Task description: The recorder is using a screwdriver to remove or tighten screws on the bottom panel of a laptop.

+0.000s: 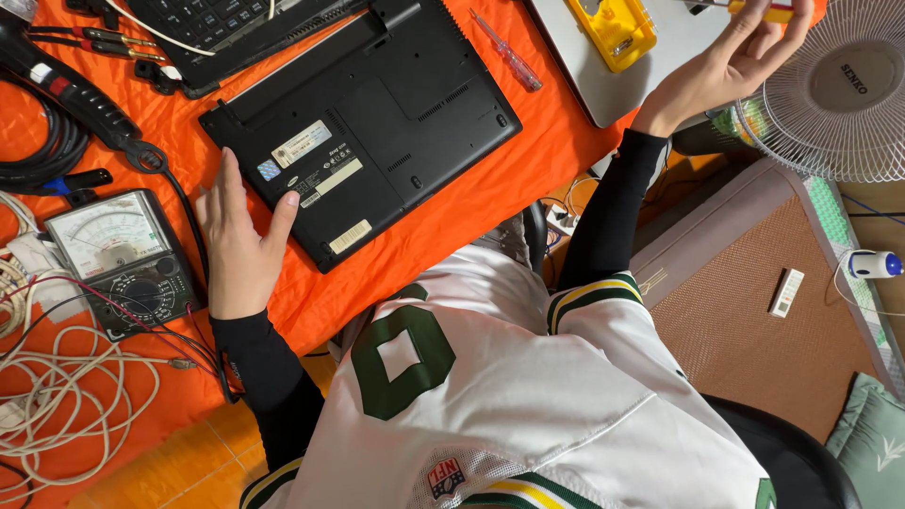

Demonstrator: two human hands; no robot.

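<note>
Black upturned plastic laptop [363, 123] lies steadied under my flat, open left hand [240, 240]; my right hand [731, 61] pinches a yellow-handled screwdriver [775, 11], best seated squarely.

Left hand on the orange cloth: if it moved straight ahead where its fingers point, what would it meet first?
The left hand already touches the black laptop with its thumb; its fingers point up past the laptop's left corner, so it would probably meet the black cable first.

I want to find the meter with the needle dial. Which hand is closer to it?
Left. The left hand rests on the edge of the black laptop, right beside the meter. The right hand is raised far across the orange cloth, holding a yellow tool.
</note>
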